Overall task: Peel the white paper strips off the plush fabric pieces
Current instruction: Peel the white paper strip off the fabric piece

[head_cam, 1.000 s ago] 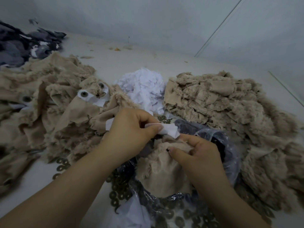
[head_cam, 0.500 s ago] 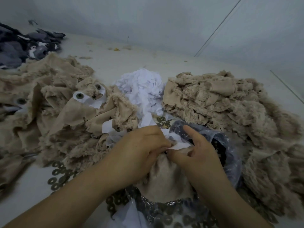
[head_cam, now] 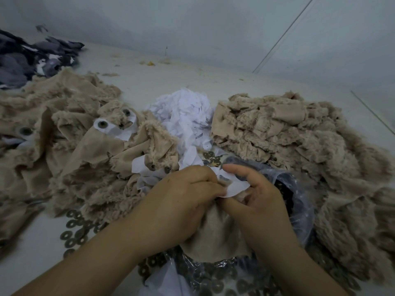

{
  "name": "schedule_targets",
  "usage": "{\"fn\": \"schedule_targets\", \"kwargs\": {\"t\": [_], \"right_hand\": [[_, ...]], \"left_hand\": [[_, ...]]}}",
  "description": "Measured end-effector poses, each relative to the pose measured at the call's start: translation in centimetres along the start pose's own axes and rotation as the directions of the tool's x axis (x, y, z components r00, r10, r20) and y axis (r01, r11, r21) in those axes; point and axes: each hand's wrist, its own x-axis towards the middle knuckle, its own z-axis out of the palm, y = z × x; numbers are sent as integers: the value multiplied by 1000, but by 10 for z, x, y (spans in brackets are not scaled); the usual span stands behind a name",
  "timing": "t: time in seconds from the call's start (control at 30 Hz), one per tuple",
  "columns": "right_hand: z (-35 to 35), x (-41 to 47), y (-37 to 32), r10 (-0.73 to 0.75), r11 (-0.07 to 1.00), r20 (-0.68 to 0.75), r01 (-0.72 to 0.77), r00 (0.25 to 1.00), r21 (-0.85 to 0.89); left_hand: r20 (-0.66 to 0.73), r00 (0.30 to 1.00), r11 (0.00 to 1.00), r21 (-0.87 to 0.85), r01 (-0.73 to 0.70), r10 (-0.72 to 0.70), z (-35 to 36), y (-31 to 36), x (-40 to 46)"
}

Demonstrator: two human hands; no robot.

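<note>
Hands [head_cam: 183, 201] pinch blank paper strip [head_cam: 235, 188] on fabric [head_cam: 215, 233].

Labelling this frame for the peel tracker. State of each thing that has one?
left hand: pinches the paper strip
right hand: holds the fabric piece
paper strip: partly lifted, between both hands
fabric piece: held, backing side up
left pile: strips still on
right pile: no strips showing
paper heap: loose, crumpled
plastic bag: open

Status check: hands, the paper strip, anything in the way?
Left hand pinching white paper strip; right hand gripping the plush piece beneath. Strip partly lifted, not off yet. Nothing blocking; plastic bag sits under the work.
</note>
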Motion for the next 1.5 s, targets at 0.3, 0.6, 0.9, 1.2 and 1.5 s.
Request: {"fn": "schedule_targets", "kwargs": {"t": [0.3, 0.6, 0.9, 1.2, 1.5], "right_hand": [[1, 1, -2, -37, 999, -7, 37, 999, -13], [1, 4, 3, 29, 998, -40, -31, 999, -53], [2, 1, -2, -22, 999, 60, 25, 998, -39], [4, -1, -5, 12, 998, 3, -12, 1000, -55], [6, -1, -3, 43, 993, 12, -41, 999, -113]], "left_hand": [[-171, 927, 916, -294, 274, -333, -8, 3, 11], [62, 869, 494, -802, 337, -491, -29, 1, 23], [188, 746, 523, -605, 601, -639, -6, -4, 38], [154, 749, 531, -614, 583, -645, -1, -6, 25], [122, 770, 704, -337, 625, -626, 4, -9, 28]]}}
